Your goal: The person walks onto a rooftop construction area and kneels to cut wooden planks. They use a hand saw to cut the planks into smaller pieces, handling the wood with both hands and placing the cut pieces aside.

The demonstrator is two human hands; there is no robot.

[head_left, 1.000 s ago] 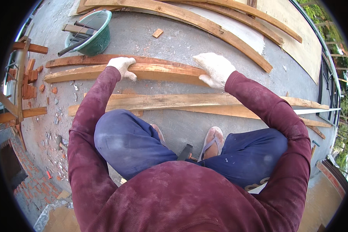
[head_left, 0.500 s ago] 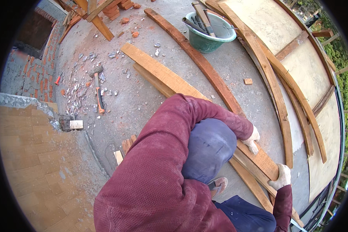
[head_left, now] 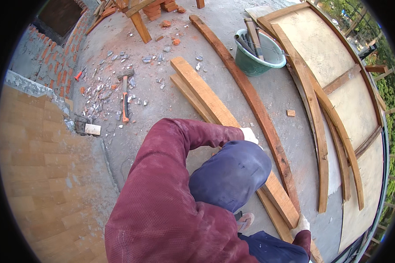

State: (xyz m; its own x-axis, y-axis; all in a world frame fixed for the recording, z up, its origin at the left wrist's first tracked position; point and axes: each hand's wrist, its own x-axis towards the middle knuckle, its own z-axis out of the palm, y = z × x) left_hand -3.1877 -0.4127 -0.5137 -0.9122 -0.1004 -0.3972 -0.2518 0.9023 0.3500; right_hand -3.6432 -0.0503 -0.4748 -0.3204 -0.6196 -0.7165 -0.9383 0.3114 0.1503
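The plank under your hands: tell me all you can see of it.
The plank is a long, pale, rough-sawn wooden board lying flat on the concrete floor, running from upper left to lower right. A second, thinner board lies under its left edge. The left hand, in a white glove, rests on its middle; the right hand, also gloved, is at its near end. The knee hides part of it.
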